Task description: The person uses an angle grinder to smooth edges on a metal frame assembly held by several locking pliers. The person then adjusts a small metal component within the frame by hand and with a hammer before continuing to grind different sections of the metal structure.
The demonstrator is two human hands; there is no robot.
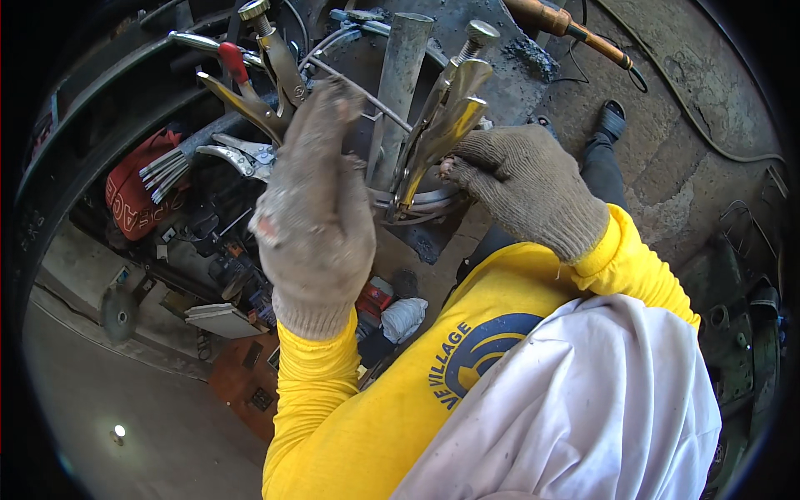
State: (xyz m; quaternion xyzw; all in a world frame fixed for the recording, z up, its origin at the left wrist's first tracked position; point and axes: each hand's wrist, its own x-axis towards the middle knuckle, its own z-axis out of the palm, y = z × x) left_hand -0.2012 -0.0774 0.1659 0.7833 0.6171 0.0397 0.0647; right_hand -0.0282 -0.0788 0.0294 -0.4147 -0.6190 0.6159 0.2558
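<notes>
Both my hands wear worn grey-brown knit gloves. My left hand (321, 204), slightly blurred, is raised at the centre-left with its fingers stretched upward. A thin metal rod (362, 94) passes behind its fingertips; I cannot make out whether they touch. My right hand (533, 185) has its fingers bent and pinched at the side of a shiny pair of locking pliers (444, 129), with bare fingertips showing through the glove. Those pliers stand upright beside a flat metal bar (404, 92), over a curved metal band (429, 200). More locking pliers (275, 75) stand beyond my left hand.
Red-handled pliers (232, 62) and another silver pair (242, 154) sit at the left, near a bundle of thin rods (165, 173) and a red cloth (137, 183). A copper-coloured torch-like tool (575, 29) lies at the top right. A cable (667, 87) crosses the floor.
</notes>
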